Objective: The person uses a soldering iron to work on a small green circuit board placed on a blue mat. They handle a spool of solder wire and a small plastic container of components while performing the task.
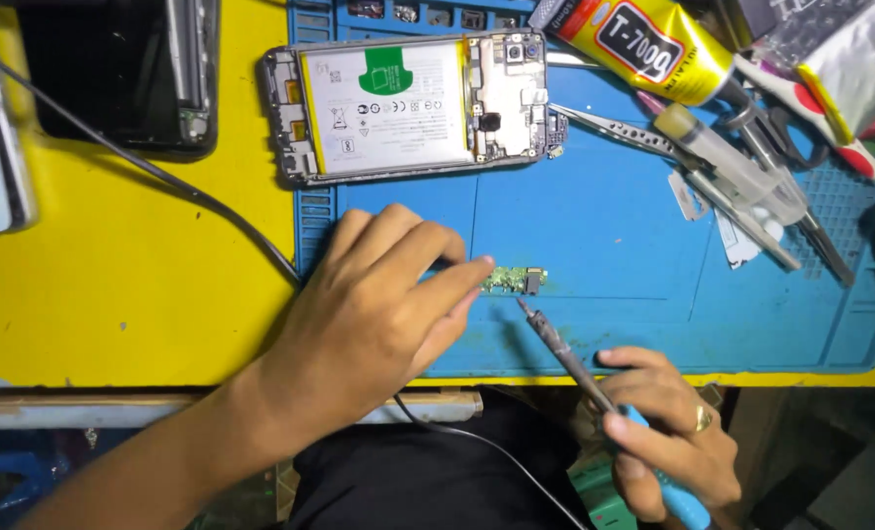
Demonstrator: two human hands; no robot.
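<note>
Yellow bench top [113,285] lay under a blue repair mat [614,226], and on that mat sat the small green circuit board [513,280]. My left hand [378,304] pressed down beside the board, fingers together, the forefinger tip touching its left edge. Below the board my right hand [668,442] was closed round a blue-handled soldering iron [594,388], its tip just short of the board, perhaps touching. Above the board lay an opened phone [413,103], its casing holding a white battery [388,106]. Up right of the board lay a yellow glue tube [643,44].
</note>
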